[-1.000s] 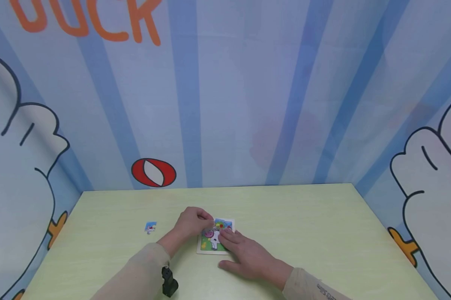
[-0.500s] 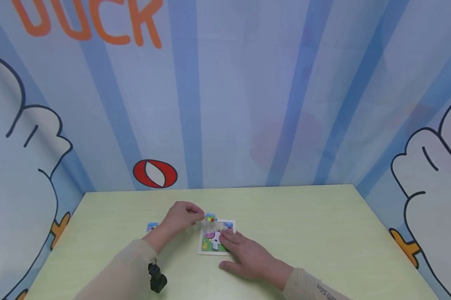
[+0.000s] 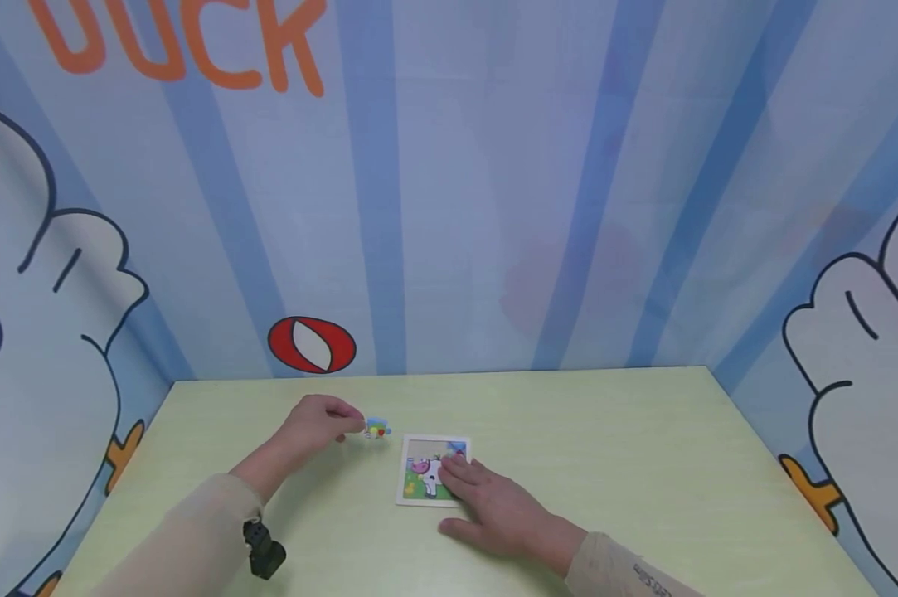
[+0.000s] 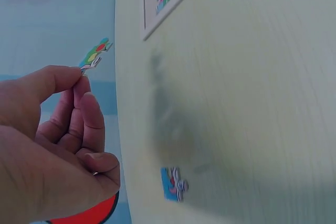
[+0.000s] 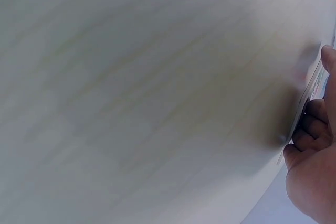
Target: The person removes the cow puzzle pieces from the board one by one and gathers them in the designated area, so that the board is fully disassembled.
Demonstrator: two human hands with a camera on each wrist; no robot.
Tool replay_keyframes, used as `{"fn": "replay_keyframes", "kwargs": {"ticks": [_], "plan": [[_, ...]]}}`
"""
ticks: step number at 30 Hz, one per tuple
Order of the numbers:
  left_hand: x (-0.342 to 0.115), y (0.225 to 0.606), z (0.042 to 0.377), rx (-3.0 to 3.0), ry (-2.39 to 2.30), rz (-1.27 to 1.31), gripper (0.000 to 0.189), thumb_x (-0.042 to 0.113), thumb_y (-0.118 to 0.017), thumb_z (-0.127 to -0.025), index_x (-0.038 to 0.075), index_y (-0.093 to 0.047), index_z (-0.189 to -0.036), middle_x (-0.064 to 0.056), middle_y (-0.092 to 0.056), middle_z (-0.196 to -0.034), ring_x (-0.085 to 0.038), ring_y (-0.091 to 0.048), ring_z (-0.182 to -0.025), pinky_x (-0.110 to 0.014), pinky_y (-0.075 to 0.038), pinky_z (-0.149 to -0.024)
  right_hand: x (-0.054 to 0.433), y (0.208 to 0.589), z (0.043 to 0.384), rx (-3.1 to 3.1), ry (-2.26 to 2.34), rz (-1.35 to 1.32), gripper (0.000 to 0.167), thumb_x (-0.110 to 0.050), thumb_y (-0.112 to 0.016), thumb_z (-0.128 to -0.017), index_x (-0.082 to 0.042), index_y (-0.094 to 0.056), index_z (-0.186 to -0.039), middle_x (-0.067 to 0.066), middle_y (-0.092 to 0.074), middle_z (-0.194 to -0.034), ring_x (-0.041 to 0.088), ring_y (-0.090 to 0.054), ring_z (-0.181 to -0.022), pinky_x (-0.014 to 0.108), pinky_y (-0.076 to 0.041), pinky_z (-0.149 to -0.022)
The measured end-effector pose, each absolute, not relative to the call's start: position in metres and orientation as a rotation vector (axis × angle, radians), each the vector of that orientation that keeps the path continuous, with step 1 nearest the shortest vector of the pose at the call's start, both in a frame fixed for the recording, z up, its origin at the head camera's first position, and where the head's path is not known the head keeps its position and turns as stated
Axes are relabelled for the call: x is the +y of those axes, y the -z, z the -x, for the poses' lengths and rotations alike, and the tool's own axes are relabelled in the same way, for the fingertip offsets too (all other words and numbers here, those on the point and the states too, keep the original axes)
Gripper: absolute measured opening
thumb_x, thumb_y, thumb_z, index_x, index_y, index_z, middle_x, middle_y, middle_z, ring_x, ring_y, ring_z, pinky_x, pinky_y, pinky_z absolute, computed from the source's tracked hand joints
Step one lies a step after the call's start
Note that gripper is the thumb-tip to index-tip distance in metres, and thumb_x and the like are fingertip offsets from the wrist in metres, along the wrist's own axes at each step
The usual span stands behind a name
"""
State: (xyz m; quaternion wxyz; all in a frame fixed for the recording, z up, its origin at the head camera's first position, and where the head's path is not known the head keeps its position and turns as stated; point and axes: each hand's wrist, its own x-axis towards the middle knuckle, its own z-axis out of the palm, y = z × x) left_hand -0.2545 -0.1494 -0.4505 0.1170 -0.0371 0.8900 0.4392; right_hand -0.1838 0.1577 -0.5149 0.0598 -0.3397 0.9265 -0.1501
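Thumb and fingertips of my left hand [image 3: 310,431] pinch a small puzzle piece [image 3: 377,428] by its edge, left of a square puzzle board [image 3: 428,448]. Blue, green, yellow and red show on the piece, which is held up above the table in the left wrist view. A pale frame borders the board, which bears a cow picture and has a bare grey strip along its upper part. My right hand [image 3: 493,510] lies flat with its fingers over the board's right side, covering part of the picture. Another puzzle piece [image 4: 173,184], blue with white, lies on the table.
The light yellow-green table [image 3: 605,456] carries the board. Behind it stands a blue striped backdrop [image 3: 463,207] with a red and white ball print and large white cartoon figures at both sides. A small black device [image 3: 264,550] hangs at my left wrist.
My left hand has lifted the piece out of the board's upper part and carried it left, clear of the frame. The right hand has stayed on the board.
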Motion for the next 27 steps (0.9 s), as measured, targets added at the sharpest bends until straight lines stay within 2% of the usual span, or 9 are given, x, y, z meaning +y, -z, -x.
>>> {"fn": "replay_keyframes", "kwargs": {"ticks": [5,10,20,27], "plan": [[-0.169,0.449,0.255,2.605,-1.243,0.138,0.025,0.024,-0.078,-0.097,0.004,-0.076,-0.113,-0.012,-0.072,-0.114,-0.027,-0.066,-0.095,-0.046,-0.056,-0.085,0.158,0.516,0.184,2.812,0.451,1.034,0.075,-0.055,-0.059,-0.107,-0.005,-0.044,-0.161,0.010,-0.037,-0.171,0.027,-0.034,-0.159,0.046,-0.030,-0.126],[-0.182,0.453,0.257,2.583,-1.223,0.156,0.022,0.023,-0.078,-0.097,0.004,-0.078,-0.109,-0.011,-0.073,-0.111,-0.025,-0.064,-0.092,-0.043,-0.055,-0.083,0.158,0.516,0.184,2.805,0.464,1.026,0.076,-0.055,-0.058,-0.106,-0.006,-0.044,-0.162,0.009,-0.036,-0.171,0.027,-0.033,-0.159,0.046,-0.030,-0.126],[-0.193,0.468,0.258,2.568,-1.205,0.225,0.024,0.023,-0.078,-0.096,0.001,-0.075,-0.106,-0.008,-0.065,-0.080,-0.023,-0.059,-0.080,-0.037,-0.047,-0.075,0.158,0.517,0.184,2.809,0.476,1.043,0.077,-0.057,-0.058,-0.106,-0.005,-0.044,-0.161,0.010,-0.038,-0.171,0.028,-0.035,-0.158,0.047,-0.031,-0.126],[-0.193,0.480,0.260,2.581,-1.190,0.291,0.023,0.021,-0.079,-0.096,0.001,-0.075,-0.105,-0.008,-0.065,-0.079,-0.023,-0.058,-0.079,-0.034,-0.047,-0.072,0.158,0.519,0.185,2.817,0.454,1.046,0.077,-0.057,-0.058,-0.106,-0.005,-0.044,-0.162,0.010,-0.037,-0.171,0.027,-0.034,-0.158,0.046,-0.030,-0.126]]}}
